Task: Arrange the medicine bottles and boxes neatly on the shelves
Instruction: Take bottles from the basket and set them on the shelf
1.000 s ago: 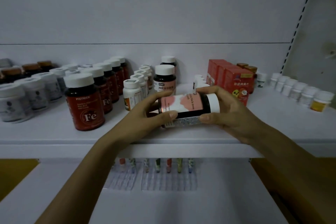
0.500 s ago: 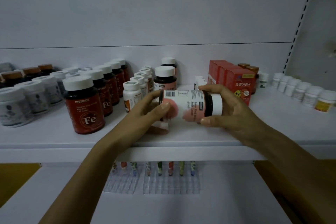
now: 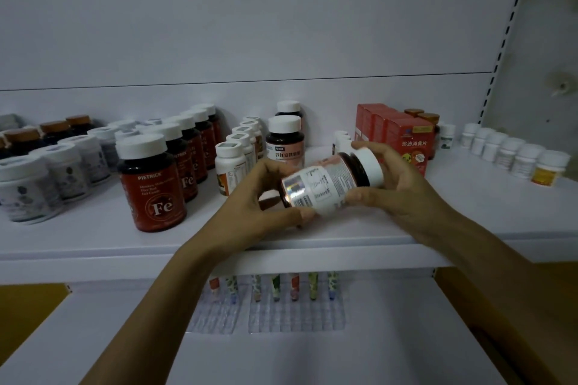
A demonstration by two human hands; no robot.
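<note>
Above the shelf's (image 3: 93, 247) front edge, your left hand (image 3: 250, 203) and right hand (image 3: 403, 191) grip the sideways bottle (image 3: 325, 187); stand it upright, label forward, before its matching pink-labelled bottle (image 3: 284, 144).

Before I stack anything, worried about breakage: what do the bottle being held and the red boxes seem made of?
The bottle: dark, glossy body, so plastic or glass; the look leaves it open. Its cap is matte white, probably plastic; the label looks like paper with a shiny foil patch. Red boxes: matte printed cardboard, judging by crisp folded edges.
</note>
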